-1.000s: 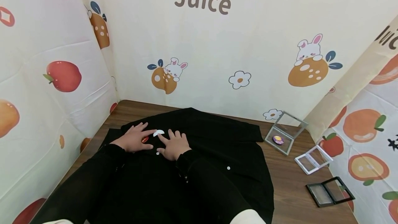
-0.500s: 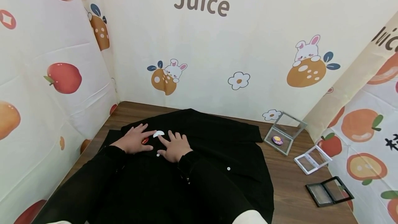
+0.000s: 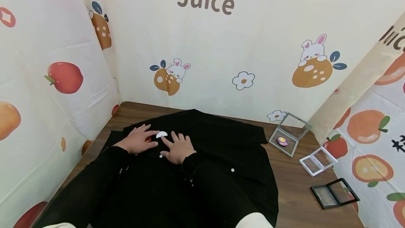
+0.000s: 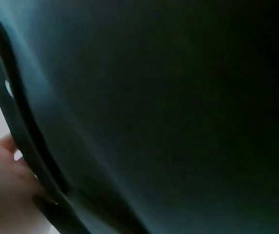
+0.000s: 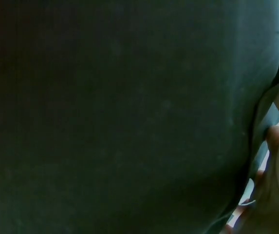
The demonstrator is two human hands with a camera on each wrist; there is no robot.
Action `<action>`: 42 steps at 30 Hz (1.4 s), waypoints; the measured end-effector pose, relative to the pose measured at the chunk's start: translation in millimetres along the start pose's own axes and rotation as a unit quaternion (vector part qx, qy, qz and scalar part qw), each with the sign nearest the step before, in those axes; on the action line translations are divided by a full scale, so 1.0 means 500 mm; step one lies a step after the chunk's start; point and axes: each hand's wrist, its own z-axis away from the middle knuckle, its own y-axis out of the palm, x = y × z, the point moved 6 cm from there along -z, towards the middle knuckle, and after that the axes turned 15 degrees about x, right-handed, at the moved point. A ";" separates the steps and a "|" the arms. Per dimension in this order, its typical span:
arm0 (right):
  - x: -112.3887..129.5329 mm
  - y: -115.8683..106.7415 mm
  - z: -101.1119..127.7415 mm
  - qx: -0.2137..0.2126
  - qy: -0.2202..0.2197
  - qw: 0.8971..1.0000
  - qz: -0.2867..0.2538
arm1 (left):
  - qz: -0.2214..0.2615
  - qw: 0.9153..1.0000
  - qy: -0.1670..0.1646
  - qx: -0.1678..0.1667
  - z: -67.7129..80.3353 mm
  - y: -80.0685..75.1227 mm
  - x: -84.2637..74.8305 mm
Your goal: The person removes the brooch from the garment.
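Note:
A black shirt [image 3: 221, 150] with small white buttons [image 3: 232, 170] lies spread on the wooden table. My left hand [image 3: 137, 140] rests on its upper left part, fingers spread. Between that hand's thumb and index finger shows a small red piece [image 3: 147, 139], mostly covered. The left index fingertip reaches a white half-round piece [image 3: 161, 134]. From the other side my right hand [image 3: 179, 149] rests on the shirt, fingers spread, its index fingertip at the white piece's lower edge. Dark sleeve cloth [image 4: 144, 107] fills most of both wrist views.
At the right stand three open hinged frames with clear panes: a grey one [image 3: 295, 144] with a purple and yellow piece [image 3: 282, 141] in it, a white one [image 3: 314, 173] and a black one [image 3: 322, 205]. Printed curtains [image 3: 205, 45] enclose the wooden table [image 3: 291, 185].
My left thumb has moved slightly up toward its index finger, and less of the red piece shows. The right hand stays almost still.

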 end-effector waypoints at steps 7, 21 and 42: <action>0.000 -0.005 0.005 0.007 0.002 1.000 -0.003 | 0.026 0.995 -0.016 -0.097 -0.013 -0.032 -0.018; 0.003 -0.013 0.028 -0.004 -0.002 1.000 -0.009 | 0.135 0.989 -0.061 -0.028 -0.051 -0.036 -0.012; 0.000 -0.009 0.022 0.001 -0.005 1.000 -0.014 | 0.157 0.983 -0.091 -0.039 -0.057 -0.034 -0.028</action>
